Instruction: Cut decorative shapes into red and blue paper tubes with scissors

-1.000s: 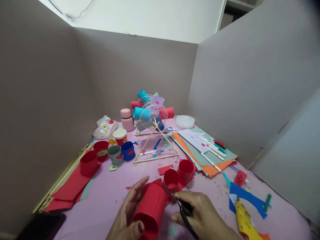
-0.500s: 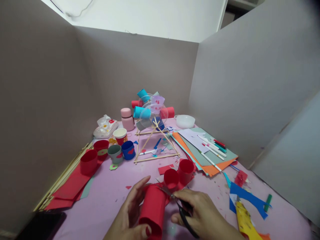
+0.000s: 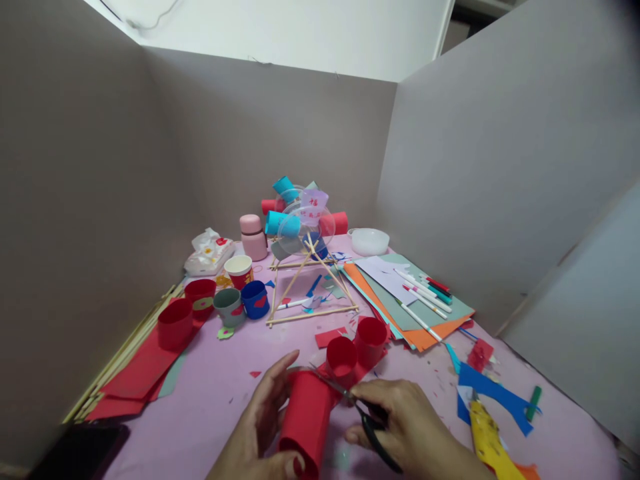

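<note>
My left hand (image 3: 267, 420) is wrapped around a red paper tube (image 3: 306, 417), its thumb at the near end and its fingers along the left side. Black-handled scissors (image 3: 373, 430) are gripped in my right hand (image 3: 405, 420), and their blades reach across the tube's far end. Just beyond the blades stand two short red paper cups (image 3: 341, 360), (image 3: 371, 341), close together on red paper. A small red paper strip (image 3: 331, 337) lies behind them.
Behind stands a stick frame (image 3: 313, 312) bearing a wheel with paper tubes (image 3: 283, 225). Small cups (image 3: 255, 299) and red sheets (image 3: 135, 377) lie left. Stacked paper (image 3: 430, 320) with markers (image 3: 425, 300), blue scraps (image 3: 495, 393) and a yellow glue gun (image 3: 487, 433) lie right.
The scissors and my right hand have shifted slightly right and down against the tube. My left hand keeps its hold on the tube. The camera view has moved a little.
</note>
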### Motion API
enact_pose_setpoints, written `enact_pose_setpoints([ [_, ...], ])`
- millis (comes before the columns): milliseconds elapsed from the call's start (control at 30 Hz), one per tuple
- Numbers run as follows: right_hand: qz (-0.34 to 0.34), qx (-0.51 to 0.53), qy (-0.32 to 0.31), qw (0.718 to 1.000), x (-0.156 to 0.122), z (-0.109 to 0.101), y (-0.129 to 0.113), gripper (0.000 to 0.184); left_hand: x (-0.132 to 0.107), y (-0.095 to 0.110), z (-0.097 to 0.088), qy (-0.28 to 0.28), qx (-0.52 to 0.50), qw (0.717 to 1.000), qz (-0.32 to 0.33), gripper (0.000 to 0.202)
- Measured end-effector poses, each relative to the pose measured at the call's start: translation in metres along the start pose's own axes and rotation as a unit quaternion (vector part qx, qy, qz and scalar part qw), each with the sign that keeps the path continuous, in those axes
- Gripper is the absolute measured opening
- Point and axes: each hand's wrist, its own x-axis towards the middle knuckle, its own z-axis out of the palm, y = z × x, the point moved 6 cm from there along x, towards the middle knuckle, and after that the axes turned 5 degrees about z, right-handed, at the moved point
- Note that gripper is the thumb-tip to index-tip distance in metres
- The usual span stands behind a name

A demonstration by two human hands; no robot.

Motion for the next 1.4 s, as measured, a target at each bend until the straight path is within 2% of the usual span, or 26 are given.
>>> enact_pose_setpoints([
  [167, 0.019, 0.042, -0.017, 0.999, -0.0007, 0.0006, 0.0032, 0.024, -0.0004, 0.0026, -0.0015, 0.022, -0.012, 1.000, -0.007, 0.097],
  [267, 0.025, 0.042, 0.003, 0.999, -0.0004, -0.0025, 0.0021, 0.018, 0.0000, 0.0064, -0.0033, 0.035, -0.012, 0.999, 0.007, 0.095],
  [400, 0.018, 0.011, 0.007, 1.000, -0.0010, -0.0024, -0.0012, 0.034, 0.0005, 0.0065, -0.0019, 0.018, -0.017, 1.000, 0.007, 0.097],
  [533, 0.008, -0.011, -0.003, 1.000, -0.0023, 0.0024, -0.0024, 0.039, 0.0004, 0.0022, -0.0002, 0.001, -0.018, 1.000, 0.002, 0.099],
  [733, 0.014, -0.039, 0.005, 0.999, -0.0022, 0.0032, -0.0019, 0.036, 0.0002, -0.0023, 0.0039, -0.024, -0.029, 0.999, -0.002, 0.099],
  [933, 0.000, -0.063, -0.005, 0.998, 0.0001, 0.0042, -0.0026, 0.028, 0.0003, -0.0001, 0.0025, -0.013, -0.023, 1.000, 0.003, 0.100],
  [1300, -0.015, -0.042, 0.002, 0.999, -0.0012, 0.0047, -0.0044, 0.026, -0.0001, 0.0026, 0.0005, -0.001, -0.024, 1.000, 0.005, 0.097],
  [1400, -0.022, -0.028, 0.007, 0.999, -0.0015, 0.0044, -0.0054, 0.027, -0.0001, 0.0039, 0.0022, -0.014, -0.026, 1.000, 0.007, 0.093],
])
